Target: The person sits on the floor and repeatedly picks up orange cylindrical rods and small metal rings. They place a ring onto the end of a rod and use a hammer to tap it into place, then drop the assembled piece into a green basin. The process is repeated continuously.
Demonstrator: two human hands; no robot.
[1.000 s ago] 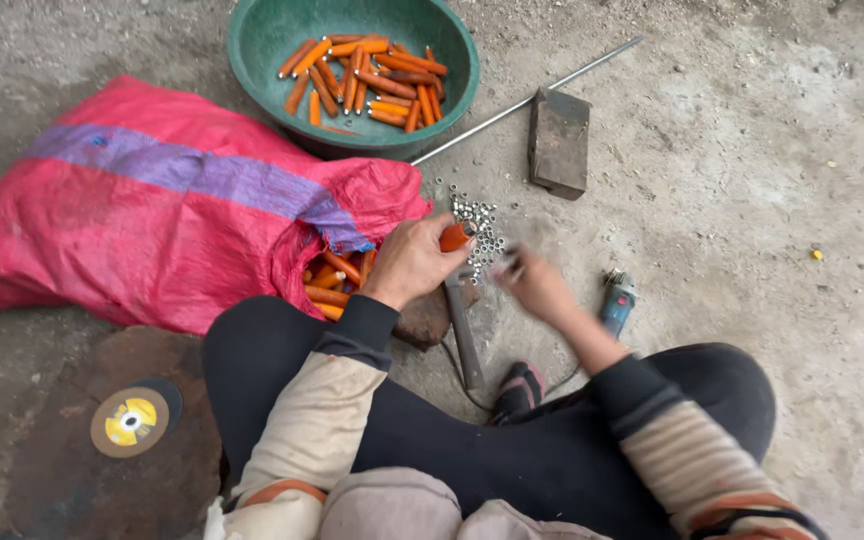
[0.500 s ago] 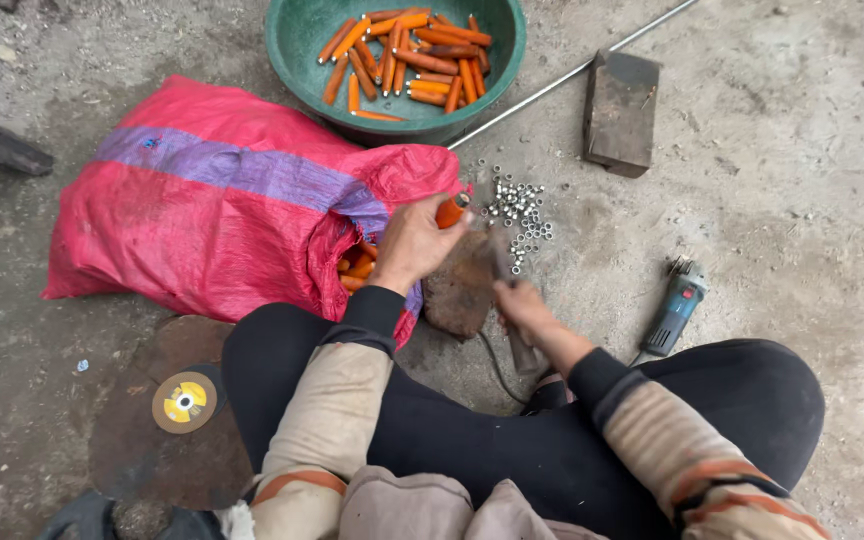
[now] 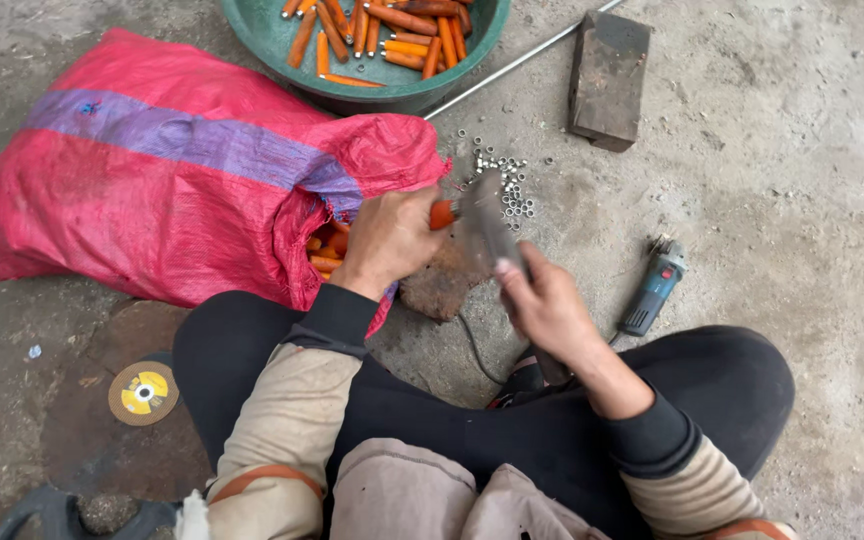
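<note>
My left hand (image 3: 388, 238) grips an orange piece (image 3: 442, 213), which pokes out past my thumb above a rusty block (image 3: 439, 290) on the ground. My right hand (image 3: 544, 302) is closed on the handle of a hammer (image 3: 482, 225), whose blurred grey head is raised right next to the orange piece. Just left of my left hand lies a red and purple woven sack (image 3: 172, 175) with more orange pieces at its open mouth. A pile of small metal nuts (image 3: 508, 180) lies beyond the hammer head.
A green basin (image 3: 392, 88) holding several orange pieces stands at the top. A metal rod (image 3: 512, 62) and a dark block (image 3: 607, 80) lie beside it. An angle grinder (image 3: 652, 285) lies at the right, a yellow cutting disc (image 3: 143, 392) at the lower left.
The view has closed in on my hands. My right hand has lifted the hammer from low by my knee up beside the orange piece held in my left hand.
</note>
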